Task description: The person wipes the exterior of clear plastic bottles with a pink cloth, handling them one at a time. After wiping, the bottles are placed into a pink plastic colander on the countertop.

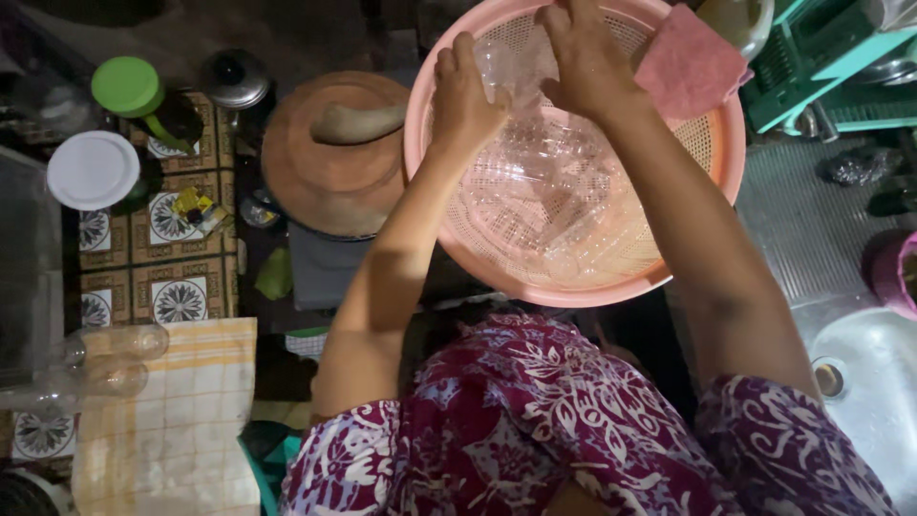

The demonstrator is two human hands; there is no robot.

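A brown stone bowl with a pestle in it sits left of the middle. A green lid and a white lid lie further left. Two clear glasses lie on a yellow cloth, and a metal sink is on the right.

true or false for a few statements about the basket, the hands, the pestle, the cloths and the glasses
1. Both hands, left hand and right hand, are inside the pink basket. True.
2. The basket holds green vegetables. False: it holds clear plastic containers.
3. A stone pestle lies on the round mortar left of the basket. True.
4. A blue cloth hangs on the basket rim. False: the cloth is pink.
5. Two clear glasses lie by the yellow checked towel. True.
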